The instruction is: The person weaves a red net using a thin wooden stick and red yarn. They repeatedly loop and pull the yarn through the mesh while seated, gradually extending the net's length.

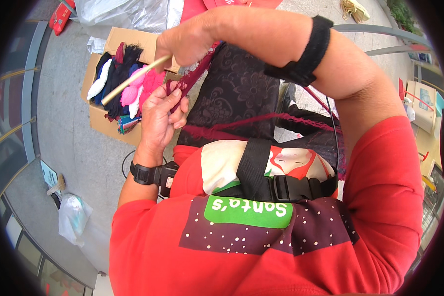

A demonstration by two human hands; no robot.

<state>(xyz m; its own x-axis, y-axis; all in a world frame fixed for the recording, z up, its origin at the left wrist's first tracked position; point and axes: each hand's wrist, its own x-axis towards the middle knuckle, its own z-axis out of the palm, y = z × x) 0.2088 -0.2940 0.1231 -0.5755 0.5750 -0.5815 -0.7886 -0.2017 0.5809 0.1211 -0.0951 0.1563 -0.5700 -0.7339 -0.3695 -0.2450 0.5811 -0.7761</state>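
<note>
My left hand (164,109) pinches a bundle of dark magenta yarn (198,76) between thumb and fingers. Above it, my right hand (185,46) is closed round a thin pale wooden stick (133,81), which slants down to the left in front of a box. The yarn rises from my left hand to behind my right forearm. Another magenta strand lies across my lap, over black floral-patterned trousers (236,88). Whether my right hand also holds yarn is hidden.
An open cardboard box (109,127) with black, white, blue and pink yarn skeins (131,94) stands beyond my left hand. Clear plastic sheeting (129,16) lies behind it. A plastic bag (74,218) rests on the floor at the left. Metal rails (384,33) curve at upper right.
</note>
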